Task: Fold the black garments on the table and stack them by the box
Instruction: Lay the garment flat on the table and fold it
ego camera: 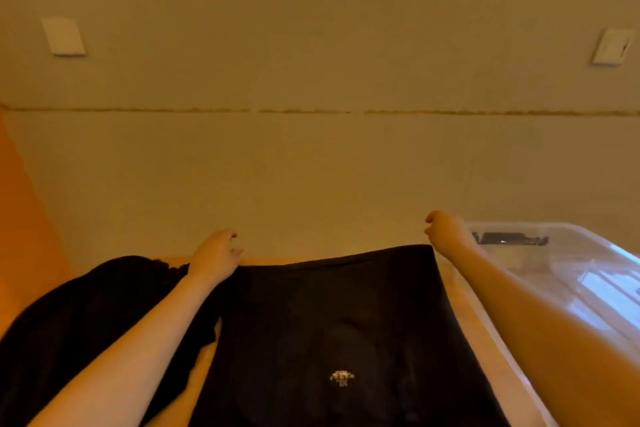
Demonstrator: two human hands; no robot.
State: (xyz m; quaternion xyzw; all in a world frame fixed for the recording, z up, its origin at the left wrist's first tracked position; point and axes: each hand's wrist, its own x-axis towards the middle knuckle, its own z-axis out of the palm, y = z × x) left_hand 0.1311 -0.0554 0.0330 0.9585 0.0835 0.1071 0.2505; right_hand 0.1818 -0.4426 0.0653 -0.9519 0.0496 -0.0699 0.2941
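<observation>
We reach both arms over a black garment (332, 315) spread on the table (460, 291). Our left hand (214, 256) hovers with fingers relaxed at its far corner; our right hand (445, 229) hangs loosely curled, holding nothing, beside the clear box (568, 274).

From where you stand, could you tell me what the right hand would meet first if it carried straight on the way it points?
Probably nothing before the wall: the right hand points past the black garment's far edge, though depth is hard to judge.

Matt black cloth is shown in the spread garment (332, 322), marked by a small pale printed logo (342, 378), and in the crumpled garment (86, 315); glossy clear plastic is seen in the box (571, 274), and smooth matt paint on the wall (311, 62).
</observation>
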